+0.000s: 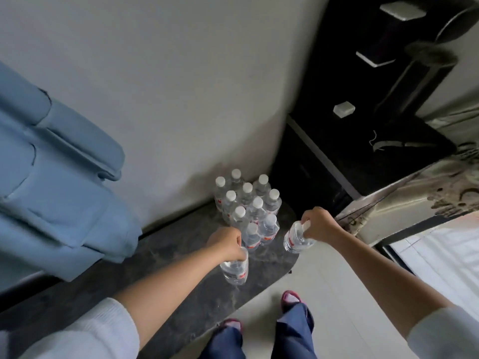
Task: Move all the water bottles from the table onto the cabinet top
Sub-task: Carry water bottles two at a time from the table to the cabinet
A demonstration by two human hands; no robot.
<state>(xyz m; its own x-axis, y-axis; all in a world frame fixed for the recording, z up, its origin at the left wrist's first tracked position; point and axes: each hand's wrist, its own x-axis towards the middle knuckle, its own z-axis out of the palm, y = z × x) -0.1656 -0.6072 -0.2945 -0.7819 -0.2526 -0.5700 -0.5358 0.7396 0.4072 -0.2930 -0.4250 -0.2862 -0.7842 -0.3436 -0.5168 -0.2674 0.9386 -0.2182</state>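
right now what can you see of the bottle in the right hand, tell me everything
The bottle in the right hand is clear plastic, filled with water, with a white cap peeking between the fingers and a red-and-white label band round its body. The right hand grips it by the neck and cap, so it hangs tilted, base toward the lower left. It is beside the standing cluster of bottles, apart from them, over the edge of the dark marbled surface.

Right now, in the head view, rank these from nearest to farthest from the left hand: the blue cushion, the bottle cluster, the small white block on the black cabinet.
From the left hand:
1. Bottle cluster, just beyond, right.
2. Blue cushion, left.
3. Small white block, far upper right.
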